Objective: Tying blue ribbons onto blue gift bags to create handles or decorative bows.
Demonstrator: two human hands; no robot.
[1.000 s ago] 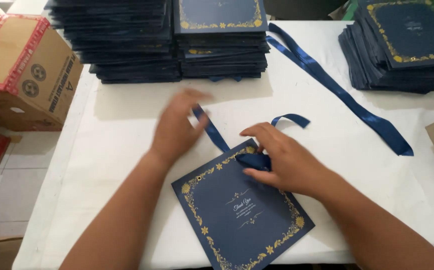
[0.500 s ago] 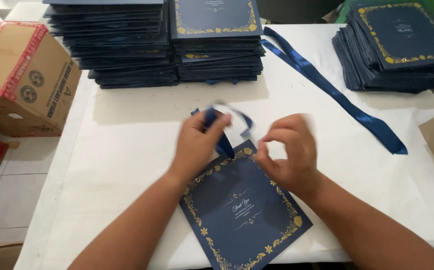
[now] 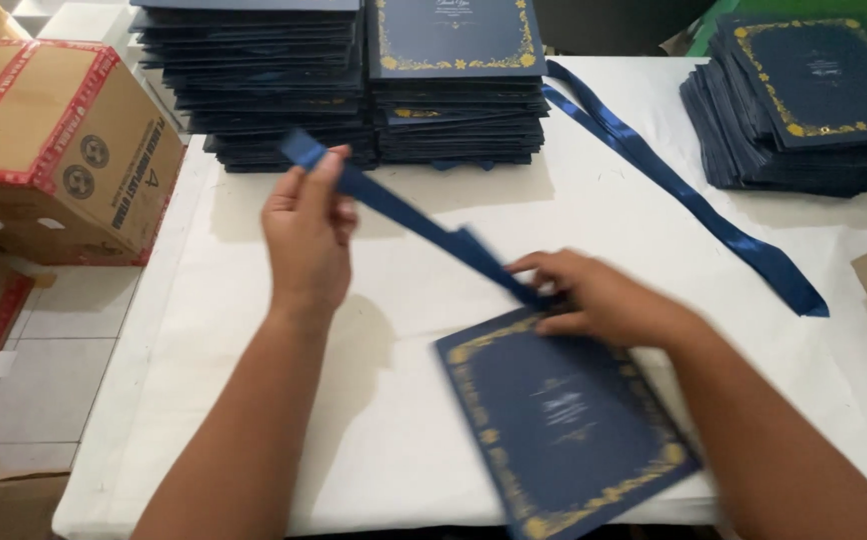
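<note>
The short blue ribbon point(image 3: 424, 225) is stretched taut in the air, running from the far left down to the near right, where it meets the top edge of the one navy card with gold border point(image 3: 564, 420) that lies tilted on the near part of the white table point(image 3: 604, 215). The left hand point(image 3: 306, 235) pinches the ribbon's free end between thumb and fingers, raised above the table; the right hand point(image 3: 594, 298) presses its fingers closed on the other end at the card's top edge, so both hands are gripping the ribbon. Judging from this, the ribbon is attached or threaded at the card but no bow or knot is formed yet, so the tying seems about midway. Counting outward: one card in work, one short ribbon in the hands, one long blue ribbon point(image 3: 684, 190) lying loose across the table to the right, two tall card stacks point(image 3: 354, 90) side by side at the far edge, one lower card stack point(image 3: 804, 100) at the far right, and one cardboard box point(image 3: 54, 140) at the left beside the table.
</note>
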